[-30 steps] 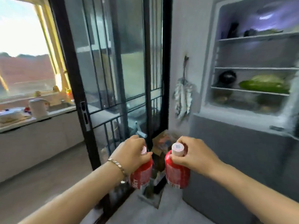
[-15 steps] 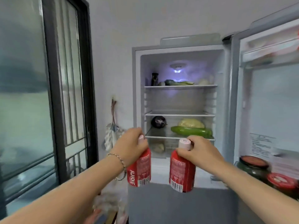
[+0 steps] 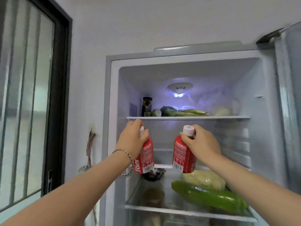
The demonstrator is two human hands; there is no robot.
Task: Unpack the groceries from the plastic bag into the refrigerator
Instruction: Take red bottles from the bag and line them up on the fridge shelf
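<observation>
I hold two red juice bottles with white caps in front of the open refrigerator (image 3: 114, 95). My left hand (image 3: 132, 138) grips the neck of the left bottle (image 3: 145, 158). My right hand (image 3: 201, 142) grips the neck of the right bottle (image 3: 183, 158). Both bottles hang upright at the height of the bare middle shelf (image 3: 162, 166), just below the top shelf (image 3: 187, 117). The plastic bag is out of view.
The top shelf carries a dark jar (image 3: 146, 106) and leafy greens (image 3: 182, 111). On the lower shelf (image 3: 179, 211) lie a green squash (image 3: 210, 196), a cabbage (image 3: 203, 178) and a dark eggplant (image 3: 152, 176). The fridge door (image 3: 291, 111) stands open at the right; a glass door (image 3: 32, 103) at the left.
I have turned from the glass door to face the fridge and stepped closer. Both hands have lifted the bottles from waist height up to the middle shelf's level.
</observation>
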